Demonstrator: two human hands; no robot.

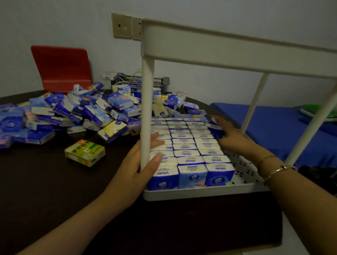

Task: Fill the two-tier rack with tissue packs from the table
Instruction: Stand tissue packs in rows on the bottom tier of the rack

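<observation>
The white rack (199,195) stands at the right end of the dark counter (43,189). Its lower tray carries three neat rows of tissue packs (188,146), all standing on end and pressed side by side, so that many fit in little space. The right strip of the tray is not yet filled; its dotted floor shows there. The upper tier (245,53) is seen only from the side, so I cannot tell if anything lies on it.

The left hand (136,168) is just beside the front left post (146,114). Its fingers are spread and lie flat against the outer row, with the thumb on the top of a pack near the front. It grips nothing; I judge it steadies the rows so they do not fall while a new pack goes in. The right hand (229,136) reaches to the far right corner of the rows, and its fingers are closed around one blue pack (215,128), probably to start the fourth row at the back.

A big loose pile of packs (76,111) waits on the counter to the left, so much of the task remains. A yellow-green box (85,152) lies apart from the pile, nearer to the person; its print is too blurred to read. On the tops of the packs in the rack the word "Vinda" can be read, upside down from this view. Behind the pile there is a red chair (61,69).
</observation>
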